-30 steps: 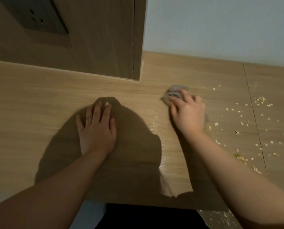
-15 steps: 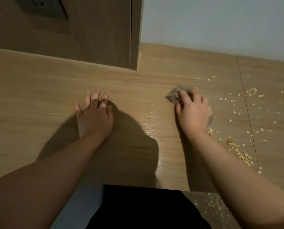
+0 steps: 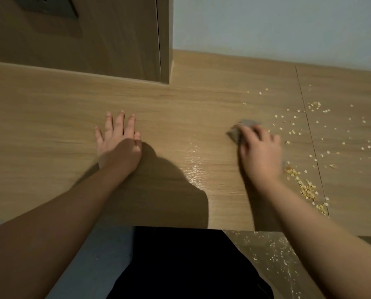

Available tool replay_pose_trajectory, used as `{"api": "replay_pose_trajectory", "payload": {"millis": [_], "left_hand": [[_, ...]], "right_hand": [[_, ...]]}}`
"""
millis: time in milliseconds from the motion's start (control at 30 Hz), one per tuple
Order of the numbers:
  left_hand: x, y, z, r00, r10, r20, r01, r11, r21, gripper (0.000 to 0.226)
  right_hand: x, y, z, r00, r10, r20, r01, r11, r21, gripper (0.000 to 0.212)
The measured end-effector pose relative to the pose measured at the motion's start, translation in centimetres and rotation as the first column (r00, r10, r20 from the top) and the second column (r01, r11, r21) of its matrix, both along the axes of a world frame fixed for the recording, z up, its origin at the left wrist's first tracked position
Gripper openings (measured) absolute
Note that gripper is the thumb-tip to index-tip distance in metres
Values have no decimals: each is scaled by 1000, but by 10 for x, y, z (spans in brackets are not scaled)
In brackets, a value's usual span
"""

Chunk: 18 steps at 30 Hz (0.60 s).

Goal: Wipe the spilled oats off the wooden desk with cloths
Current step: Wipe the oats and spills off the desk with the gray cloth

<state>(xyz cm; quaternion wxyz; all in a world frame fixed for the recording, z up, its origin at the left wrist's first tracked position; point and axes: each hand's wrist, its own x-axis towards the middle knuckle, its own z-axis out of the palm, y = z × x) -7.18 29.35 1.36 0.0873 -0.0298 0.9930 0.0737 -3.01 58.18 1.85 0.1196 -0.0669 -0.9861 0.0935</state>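
Head view: I note right hand (image 3: 260,152), fingers spread pressing cloth (image 3: 237,131), has pushed rightward, banking oats (image 3: 307,188) along the desk (image 3: 50,126) seam; left hand (image 3: 117,139) stays flat, fingers straight.

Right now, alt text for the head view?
A right hand presses a grey cloth on a wooden desk beside scattered oats; the left hand rests flat, fingers spread. Fallen oats lie below the desk's front edge.
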Motion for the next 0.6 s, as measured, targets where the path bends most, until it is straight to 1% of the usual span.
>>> {"api": "replay_pose_trajectory", "payload": {"millis": [33,67,100,133,167,200,233,267,300,333,367,433,467,533,567,600], "left_hand": [[6,5,-1,1000,-9,-12,9,1000,20,53],[12,12,-1,1000,-18,-25,19,999,43,53],[20,21,-2,999,-37,-34,39,997,61,53],[28,31,-4,996,-70,-48,73,995,68,52],[35,40,-6,992,-108,-66,113,991,66,50],[39,46,-7,987,-135,-84,141,988,64,50],[42,50,-7,985,-142,-95,150,986,73,52],[45,52,-5,986,-140,-87,147,986,83,56],[47,53,-5,988,-135,-77,142,986,89,59],[50,52,-5,989,-130,-66,136,986,95,61],[54,52,-5,990,-124,-60,129,987,99,61],[62,55,-2,993,-107,-53,112,989,100,54],[65,58,0,994,-97,-45,101,991,93,51],[72,70,2,995,-92,-34,95,993,72,52],[76,78,1,995,-98,-32,100,993,64,53],[80,85,1,994,-105,-33,107,993,57,54]], "right_hand": [[4,13,0,991,-129,18,130,989,-73,37],[8,10,2,975,-220,3,219,966,-140,38],[11,-3,3,971,-239,-25,229,953,-197,39],[15,-24,4,982,-180,-58,161,956,-244,39],[20,-48,2,994,-65,-90,38,963,-266,39],[27,-70,1,992,76,-97,-98,964,-246,38],[34,-86,-2,974,207,-90,-221,957,-190,35],[38,-89,-3,954,290,-75,-298,944,-141,33],[39,-83,-4,947,315,-69,-321,940,-112,33],[38,-68,-5,953,296,-62,-300,949,-92,33],[37,-50,-7,970,238,-50,-242,967,-76,34],[38,-10,-5,999,39,-25,-40,997,-61,36],[38,9,-3,998,-56,3,56,996,-67,38],[39,34,3,973,-228,33,230,967,-109,39],[39,35,6,958,-285,19,285,948,-138,39],[40,29,9,951,-308,-3,303,937,-171,40]]}}
